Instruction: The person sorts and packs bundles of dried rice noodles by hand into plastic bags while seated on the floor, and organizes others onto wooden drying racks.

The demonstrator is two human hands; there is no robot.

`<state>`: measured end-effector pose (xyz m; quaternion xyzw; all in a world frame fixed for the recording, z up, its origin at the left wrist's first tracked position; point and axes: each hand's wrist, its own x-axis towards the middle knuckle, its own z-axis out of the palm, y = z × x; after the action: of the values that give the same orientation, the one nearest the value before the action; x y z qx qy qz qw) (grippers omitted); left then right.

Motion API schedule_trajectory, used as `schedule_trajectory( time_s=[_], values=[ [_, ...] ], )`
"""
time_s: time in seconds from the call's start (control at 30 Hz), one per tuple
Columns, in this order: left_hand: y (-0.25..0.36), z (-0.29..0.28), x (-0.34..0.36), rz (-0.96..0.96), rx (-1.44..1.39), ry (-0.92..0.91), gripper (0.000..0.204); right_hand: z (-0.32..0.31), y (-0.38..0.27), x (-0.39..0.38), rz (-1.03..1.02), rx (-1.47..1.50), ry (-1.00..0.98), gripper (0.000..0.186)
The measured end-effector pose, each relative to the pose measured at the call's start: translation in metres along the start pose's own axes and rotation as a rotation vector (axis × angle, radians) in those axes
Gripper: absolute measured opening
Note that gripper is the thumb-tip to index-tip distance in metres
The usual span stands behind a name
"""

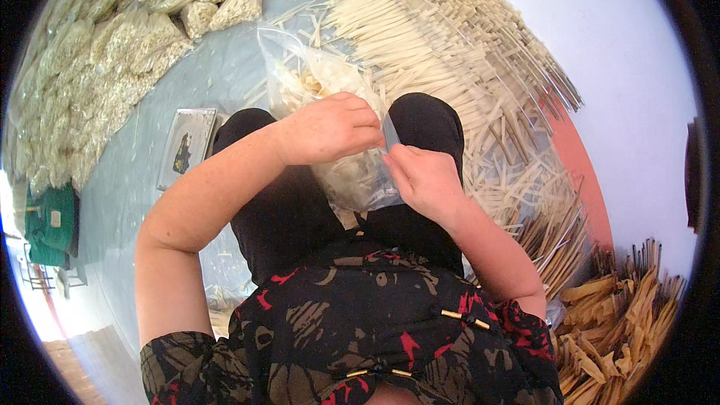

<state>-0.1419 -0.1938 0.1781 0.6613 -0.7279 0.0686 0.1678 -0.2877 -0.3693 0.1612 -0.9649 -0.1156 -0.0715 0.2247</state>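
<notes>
Between my black-trousered knees stands a clear plastic bag (349, 186), partly filled with pale, dry-looking pieces. Its loose upper part spreads out beyond my left forearm. My left hand (337, 127) reaches across the bag with its fingers closed on the plastic edge. Close beside it, my right hand (424, 178) pinches the same edge, thumb against fingers. A short stretch of the plastic shows taut between the two hands. The left fingertips are partly hidden behind the hand.
Filled clear bags (112, 60) are piled at the far left. Pale strips on rods (420, 37) lie beyond my right knee, with brown strips (607, 330) at lower right. A flat metal-topped device (187, 146) sits by my left knee, and a green bag (52, 225) stands farther left.
</notes>
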Motion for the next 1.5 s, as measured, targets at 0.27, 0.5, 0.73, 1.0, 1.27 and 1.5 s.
schedule_trajectory(
  time_s=[0.27,0.5,0.73,1.0,1.27,1.5],
  values=[
    [-0.028,0.001,-0.008,-0.024,0.093,0.003,0.019,0.017,0.025,-0.011,-0.071,0.247,0.200,0.018],
    [-0.039,0.001,-0.016,-0.050,0.141,-0.010,0.022,0.023,0.031,-0.008,-0.121,0.309,0.263,0.015],
    [-0.058,-0.008,-0.029,-0.115,0.257,-0.046,0.021,0.027,0.033,-0.009,-0.135,0.333,0.275,0.016],
    [-0.082,-0.017,-0.042,-0.131,0.276,-0.069,0.030,0.033,0.037,-0.007,-0.162,0.360,0.340,0.018],
    [-0.122,-0.042,-0.072,-0.333,0.428,-0.159,0.026,0.032,0.036,-0.005,-0.165,0.354,0.315,0.018],
    [-0.160,-0.064,-0.088,-0.399,0.519,-0.204,0.026,0.030,0.035,-0.006,-0.131,0.337,0.272,0.016]
  ],
)
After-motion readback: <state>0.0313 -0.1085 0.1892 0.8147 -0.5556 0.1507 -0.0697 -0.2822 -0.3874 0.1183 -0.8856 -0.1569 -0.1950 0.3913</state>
